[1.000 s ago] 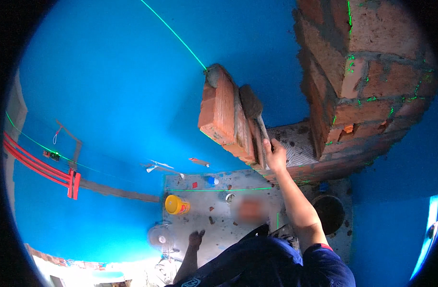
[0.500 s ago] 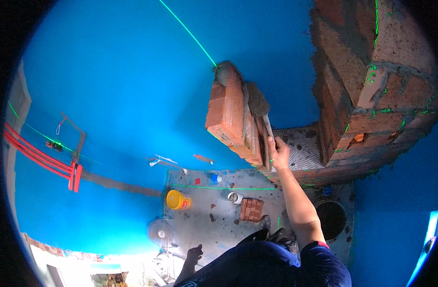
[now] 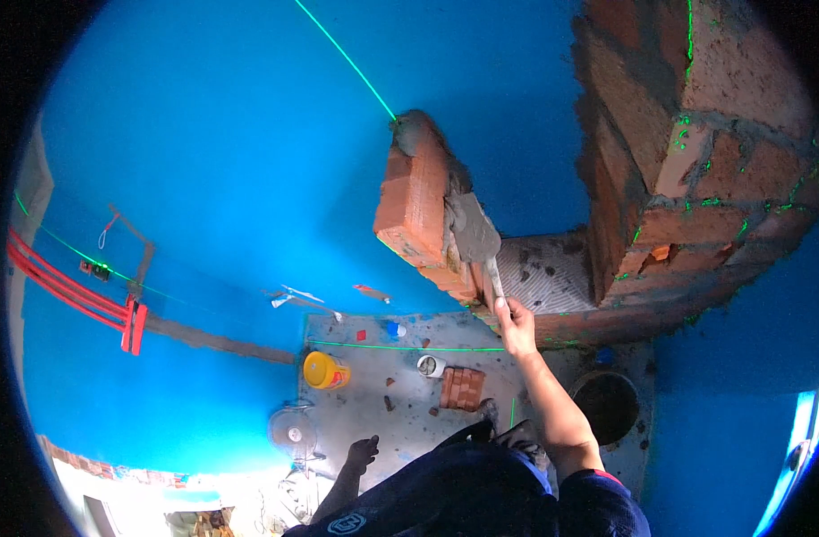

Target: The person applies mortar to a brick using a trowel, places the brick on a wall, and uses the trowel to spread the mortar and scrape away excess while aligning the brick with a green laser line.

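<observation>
My right hand (image 3: 517, 329) is closed round the handle of a trowel (image 3: 475, 230). The trowel's grey blade lies along the inner side of a narrow brick pier (image 3: 414, 210), touching it or very close; which I cannot tell. Wet mortar (image 3: 418, 132) caps the far end of the pier. Low on the left, in shadow, my left hand (image 3: 363, 452) hangs away from the brickwork with nothing visible in it and its fingers loosely apart.
A taller brick wall (image 3: 722, 170) rises on the right, past a mortar-spotted ledge (image 3: 548, 273). Below on the floor are a yellow bucket (image 3: 325, 370), a white bucket (image 3: 431, 365), stacked bricks (image 3: 462, 388), a round dark tub (image 3: 606, 407) and a fan (image 3: 293, 431). Green laser lines cross the blue wall.
My right hand has drawn back toward me with the trowel, and the blade has turned so its broad face shows. My left hand stays low, beside my body.
</observation>
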Motion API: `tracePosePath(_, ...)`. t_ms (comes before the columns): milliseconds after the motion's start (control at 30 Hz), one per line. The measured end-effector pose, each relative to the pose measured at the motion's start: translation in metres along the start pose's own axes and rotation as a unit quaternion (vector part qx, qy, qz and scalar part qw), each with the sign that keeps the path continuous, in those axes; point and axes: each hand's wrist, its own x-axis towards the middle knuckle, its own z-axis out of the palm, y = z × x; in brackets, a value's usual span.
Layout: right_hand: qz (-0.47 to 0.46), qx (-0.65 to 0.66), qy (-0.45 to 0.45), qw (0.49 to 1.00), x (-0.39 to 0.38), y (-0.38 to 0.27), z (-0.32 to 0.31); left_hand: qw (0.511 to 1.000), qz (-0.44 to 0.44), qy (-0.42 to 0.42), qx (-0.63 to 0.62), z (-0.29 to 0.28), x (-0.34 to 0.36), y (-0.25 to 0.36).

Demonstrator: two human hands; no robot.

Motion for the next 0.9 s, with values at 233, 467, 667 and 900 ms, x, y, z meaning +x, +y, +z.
tracePosePath(233, 0.025, 0.024, -0.056, 0.998, -0.042, -0.007, -0.017, 0.999, 0.001, -0.053, -0.004, 0.009, 0.005, 0.006)
tracePosePath(467, 0.032, 0.122, -0.106, 0.986, -0.083, -0.017, -0.022, 0.999, 0.005, -0.051, -0.008, 0.033, 0.022, 0.016)
tracePosePath(667, 0.038, 0.189, -0.112, 0.975, -0.087, -0.042, -0.045, 0.982, 0.141, -0.082, 0.093, 0.028, 0.047, 0.040)
tracePosePath(900, -0.159, -0.027, 0.020, 0.987, 0.056, -0.142, -0.033, 0.879, 0.444, -0.110, -0.133, 0.097, -0.082, 0.280)
